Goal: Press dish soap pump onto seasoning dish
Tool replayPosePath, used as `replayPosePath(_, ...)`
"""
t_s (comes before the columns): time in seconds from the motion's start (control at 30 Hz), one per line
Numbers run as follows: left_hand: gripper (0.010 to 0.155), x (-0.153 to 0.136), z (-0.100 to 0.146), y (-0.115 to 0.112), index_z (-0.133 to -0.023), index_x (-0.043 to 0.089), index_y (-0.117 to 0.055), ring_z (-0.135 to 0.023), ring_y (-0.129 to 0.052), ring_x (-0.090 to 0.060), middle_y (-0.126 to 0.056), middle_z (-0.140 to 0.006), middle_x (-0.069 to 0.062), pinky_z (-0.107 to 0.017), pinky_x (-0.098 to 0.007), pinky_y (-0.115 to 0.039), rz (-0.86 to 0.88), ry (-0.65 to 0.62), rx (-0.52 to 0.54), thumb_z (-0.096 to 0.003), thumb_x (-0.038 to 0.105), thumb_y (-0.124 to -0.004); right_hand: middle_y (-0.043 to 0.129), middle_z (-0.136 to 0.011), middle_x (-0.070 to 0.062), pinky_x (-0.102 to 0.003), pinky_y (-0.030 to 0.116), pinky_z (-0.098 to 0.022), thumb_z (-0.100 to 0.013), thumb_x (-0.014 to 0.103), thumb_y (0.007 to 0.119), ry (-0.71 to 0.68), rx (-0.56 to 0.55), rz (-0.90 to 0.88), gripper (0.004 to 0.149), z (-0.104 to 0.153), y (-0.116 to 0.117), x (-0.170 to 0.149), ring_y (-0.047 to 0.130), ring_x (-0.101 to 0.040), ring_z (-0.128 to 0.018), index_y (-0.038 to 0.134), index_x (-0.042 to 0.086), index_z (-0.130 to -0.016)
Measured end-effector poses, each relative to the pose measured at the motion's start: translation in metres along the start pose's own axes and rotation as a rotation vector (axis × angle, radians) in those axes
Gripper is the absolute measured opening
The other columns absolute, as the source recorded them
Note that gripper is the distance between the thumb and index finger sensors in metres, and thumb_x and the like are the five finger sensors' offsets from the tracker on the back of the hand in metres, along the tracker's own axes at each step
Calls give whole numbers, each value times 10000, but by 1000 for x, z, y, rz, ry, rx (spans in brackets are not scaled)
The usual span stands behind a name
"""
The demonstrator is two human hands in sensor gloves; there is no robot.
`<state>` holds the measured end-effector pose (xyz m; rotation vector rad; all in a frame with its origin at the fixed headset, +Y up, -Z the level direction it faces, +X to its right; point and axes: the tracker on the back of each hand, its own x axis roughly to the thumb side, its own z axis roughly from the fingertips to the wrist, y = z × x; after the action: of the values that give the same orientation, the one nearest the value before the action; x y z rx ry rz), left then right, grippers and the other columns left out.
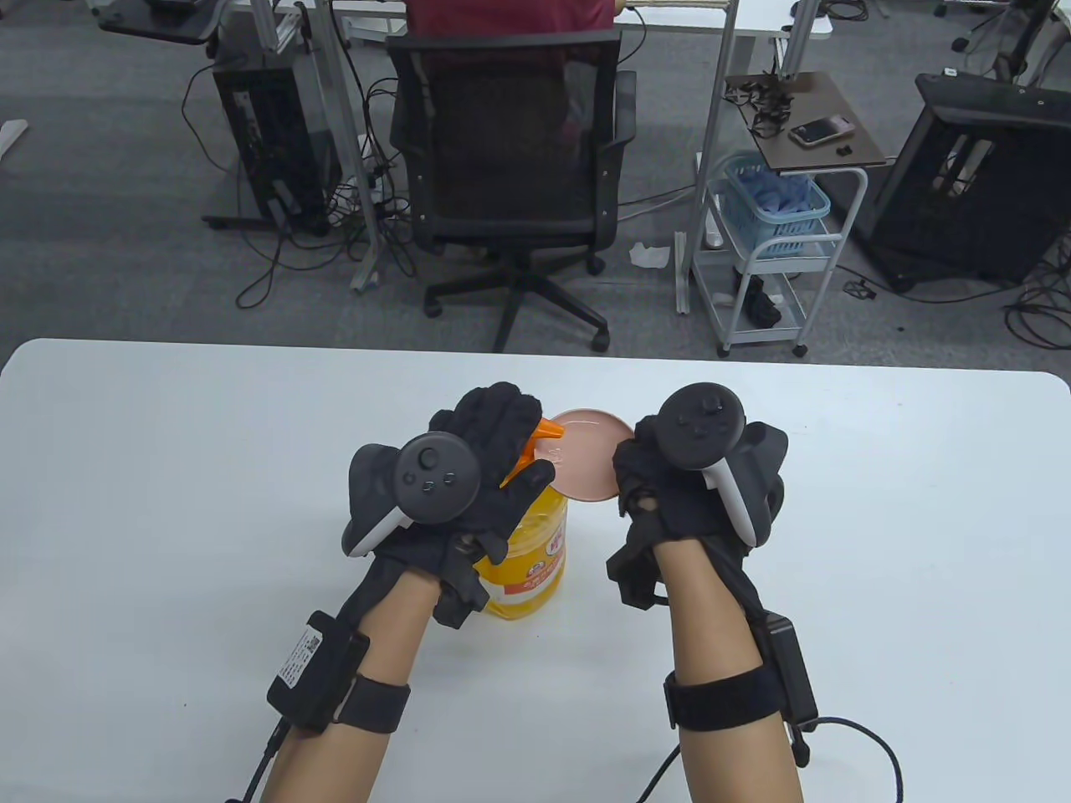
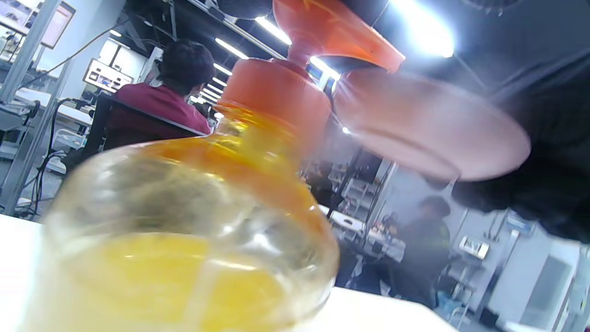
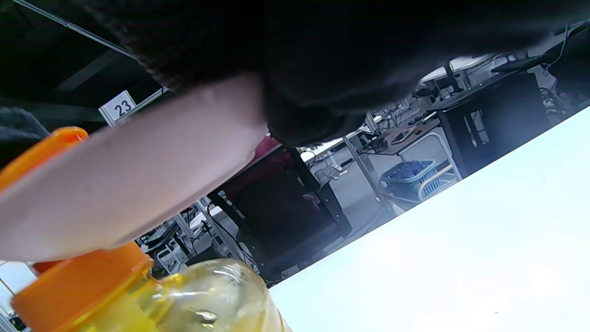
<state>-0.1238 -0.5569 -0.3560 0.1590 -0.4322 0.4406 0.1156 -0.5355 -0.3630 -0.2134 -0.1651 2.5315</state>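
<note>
A yellow dish soap bottle with an orange pump stands on the white table. My left hand rests on top of the pump head, fingers spread over it. My right hand holds a pink seasoning dish by its near right rim, lifted off the table under the orange spout. In the left wrist view the spout sits just above the dish, with the bottle below. In the right wrist view the dish is over the bottle's orange cap.
The table's far edge lies just beyond the dish. Behind it are a black office chair, a white cart with a blue basket, and computer towers on the floor.
</note>
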Motion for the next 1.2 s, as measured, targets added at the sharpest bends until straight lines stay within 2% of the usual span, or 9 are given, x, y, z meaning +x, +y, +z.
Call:
replayPosePath(0.17,769,-6,5,11,-1111,310,-463,-1170,-417,-331,-398,-1243,10,-814,-616,-380,66,-13,-30,-441,681,-533,970,-507,-246,-382,863,-115,-519,230,849,-1,0,-33,478,4,-11,3,940,-226,-193,816,-134,-827)
replayPosePath(0.23,772,-10,11,14,-1105,299,-478,-1164,-438,-333,-424,-1234,-12,-810,-618,-398,75,-19,26,-436,678,-541,971,-506,-247,-383,862,-115,-519,230,849,-5,-9,-36,478,7,-16,2,940,-227,-192,816,-134,-827)
replayPosePath(0.37,774,-25,28,15,-1103,301,-478,-1160,-456,-341,-443,-1231,-22,-794,-650,-425,51,4,52,-434,683,-541,970,-506,-248,-382,862,-114,-519,231,849,8,-18,-36,479,11,-25,-3,939,-226,-192,816,-135,-826)
replayPosePath(0.53,776,-54,57,-1,-1107,298,-472,-1156,-454,-356,-448,-1229,-35,-781,-670,-433,26,86,26,-438,685,-551,970,-507,-243,-381,862,-115,-520,233,847,36,-32,-52,477,13,-30,-21,940,-224,-193,815,-130,-828)
replayPosePath(0.63,778,-76,75,-21,-1108,292,-467,-1153,-449,-360,-447,-1228,-44,-778,-670,-433,-15,142,-18,-443,685,-559,968,-513,-240,-380,864,-120,-523,237,841,62,-66,-44,479,13,-27,-40,941,-223,-199,811,-126,-834)
replayPosePath(0.73,778,-96,93,-44,-1107,291,-469,-1153,-439,-361,-442,-1226,-46,-777,-668,-429,-48,188,-64,-442,685,-560,964,-519,-238,-379,864,-125,-527,237,829,112,-96,-16,477,10,-11,-71,940,-222,-205,804,-123,-839)
replayPosePath(0.87,781,-114,110,-72,-1108,293,-455,-1153,-410,-364,-418,-1228,-50,-775,-675,-405,-71,227,-102,-441,682,-565,958,-528,-238,-383,863,-132,-528,236,818,190,-98,40,477,4,33,-119,939,-226,-213,794,-121,-844)
replayPosePath(1.07,789,-126,117,-102,-1114,306,-401,-1156,-315,-363,-337,-1233,-44,-772,-681,-329,-104,249,-153,-437,678,-566,954,-531,-240,-386,864,-137,-525,233,809,307,-51,92,480,-2,104,-176,939,-228,-219,786,-124,-845)
replayPosePath(1.2,797,-130,119,-114,-1116,317,-358,-1151,-234,-358,-264,-1232,-42,-764,-685,-260,-135,250,-197,-435,678,-562,956,-530,-247,-386,865,-144,-524,231,807,374,-19,140,482,-5,134,-199,941,-230,-224,787,-129,-843)
